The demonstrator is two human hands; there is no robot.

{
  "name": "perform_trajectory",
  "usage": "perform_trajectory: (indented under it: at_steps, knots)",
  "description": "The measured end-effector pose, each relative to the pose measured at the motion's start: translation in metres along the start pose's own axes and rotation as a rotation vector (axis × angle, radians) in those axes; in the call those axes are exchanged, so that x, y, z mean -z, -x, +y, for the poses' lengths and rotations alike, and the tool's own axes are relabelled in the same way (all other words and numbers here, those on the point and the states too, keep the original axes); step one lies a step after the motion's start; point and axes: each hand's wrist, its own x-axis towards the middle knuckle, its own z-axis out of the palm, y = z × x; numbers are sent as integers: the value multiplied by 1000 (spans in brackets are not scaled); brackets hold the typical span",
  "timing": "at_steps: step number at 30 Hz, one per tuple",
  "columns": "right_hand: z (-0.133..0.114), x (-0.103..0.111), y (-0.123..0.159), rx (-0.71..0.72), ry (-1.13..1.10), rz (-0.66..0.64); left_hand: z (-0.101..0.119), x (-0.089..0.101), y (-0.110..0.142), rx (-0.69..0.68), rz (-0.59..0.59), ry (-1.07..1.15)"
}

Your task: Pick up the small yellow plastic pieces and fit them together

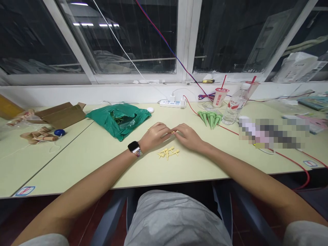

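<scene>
My left hand point(155, 136) and my right hand point(188, 136) meet at their fingertips over the pale green table point(82, 164). Between them they pinch a thin yellow plastic piece point(171, 132), mostly hidden by my fingers. A small heap of similar yellow plastic parts point(168, 152) lies just below my hands. To the right of my right hand stand several green cone-shaped pieces point(210, 119). A black smartwatch point(133, 147) sits on my left wrist.
A green plastic bag point(119, 120) and a cardboard box point(60, 115) lie to the left, near a blue ball point(59, 132) and wooden pieces point(38, 135). At the back are a power strip point(172, 104), water bottle point(235, 104) and straw cup point(219, 97). A red wire point(287, 160) crosses the right side.
</scene>
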Motion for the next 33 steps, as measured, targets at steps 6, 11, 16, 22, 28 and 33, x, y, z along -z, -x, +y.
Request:
perform_trajectory:
  at_steps: [6, 11, 16, 22, 28, 33]
  knots:
    - [1, 2, 0, -7, 128, -5, 0, -3, 2, 29, 47, 40]
    - [0, 4, 0, 25, 147, 11, 3, 0, 1, 17, 47, 0]
    - [0, 3, 1, 24, 95, 11, 5, 5, 0, 23, 13, 1]
    - [0, 5, 2, 38, 132, -15, 7, 6, 2, 80, -17, 36]
    - [0, 7, 1, 84, 192, -35, 10, 6, 2, 145, -36, 134]
    - [4, 3, 2, 135, 220, -2, 14, 5, -2, 268, -24, 193]
